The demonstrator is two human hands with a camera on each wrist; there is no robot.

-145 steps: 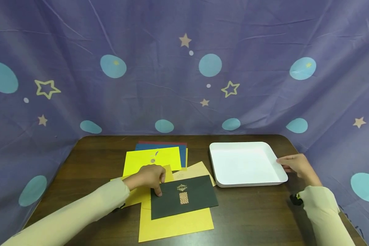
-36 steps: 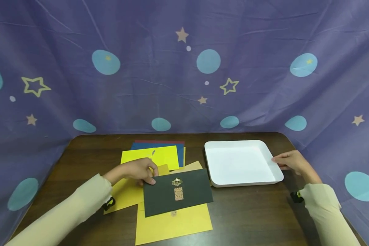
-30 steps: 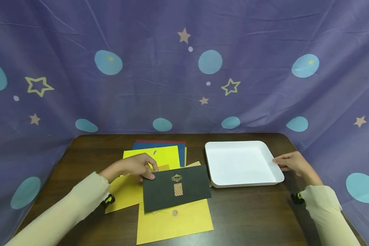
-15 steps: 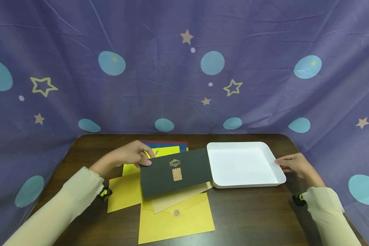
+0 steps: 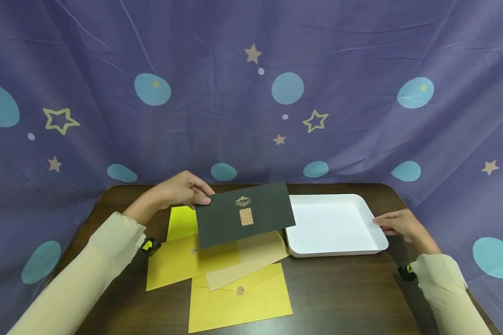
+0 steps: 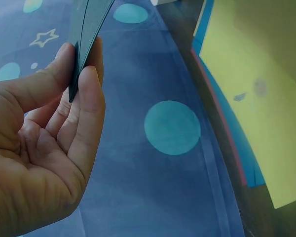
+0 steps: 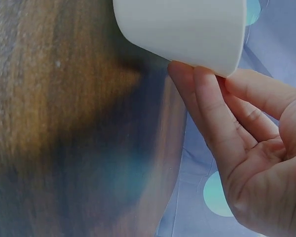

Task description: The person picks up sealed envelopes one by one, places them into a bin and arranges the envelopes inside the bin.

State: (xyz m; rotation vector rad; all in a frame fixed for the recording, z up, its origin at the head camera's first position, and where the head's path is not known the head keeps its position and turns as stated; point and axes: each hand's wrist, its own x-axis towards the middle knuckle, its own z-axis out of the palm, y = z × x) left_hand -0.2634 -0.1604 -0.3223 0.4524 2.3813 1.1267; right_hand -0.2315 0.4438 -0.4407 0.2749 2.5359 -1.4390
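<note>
My left hand pinches the left corner of a dark envelope with gold lettering and a patterned sticker. It is held tilted above the other envelopes, its right end overlapping the tray's left side. In the left wrist view, thumb and fingers of the left hand hold the dark green envelope near its edge. My right hand grips the right rim of a white rectangular tray with nothing in it. The right wrist view shows the right hand with thumb above and fingers under the tray's edge.
Under the raised envelope lie a golden-yellow envelope, a tan envelope and another yellow envelope nearer the front. Behind is a bright yellow envelope; a blue envelope shows beneath it. A patterned curtain hangs behind the table.
My left hand has taken hold of the dark envelope and raised it up and away from the pile, uncovering the tan and yellow envelopes. The right hand stays on the tray.
</note>
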